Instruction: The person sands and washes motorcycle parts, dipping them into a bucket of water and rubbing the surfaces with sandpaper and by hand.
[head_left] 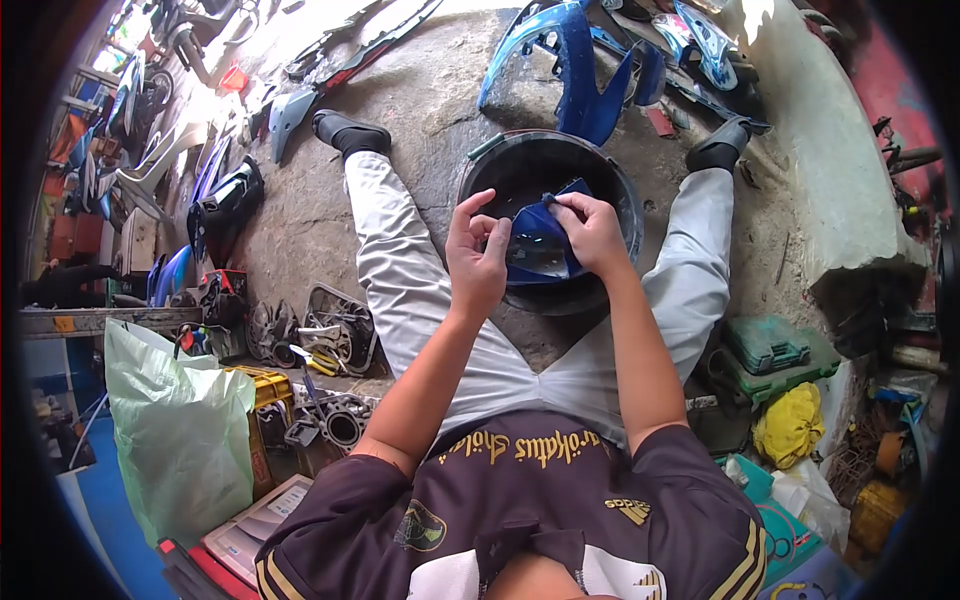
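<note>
**Blue panel (530,232) in right hand (597,240), seen against black tub (627,185)**

Nearest, the shirt (580,500) is cut off by the lower edge; its upside-down lettering is partly lost in folds. At left, the pale bag (175,430) hides its inside and some of the clutter behind.

The right fingers are pinched on the panel's upper edge, their tips partly obscured. The left hand (475,260) has its fingers parted, thumb close by the panel's left edge; contact cannot be confirmed. Reflections obscure the panel's lower face. Whether it hangs above the rim or dips inside cannot be told.

The tub, between the person's legs, is dark within; its bottom is hard to make out. Beyond it, a blue fender (575,80) reaches the top edge. At upper left, glare washes out the floor (280,195).
</note>
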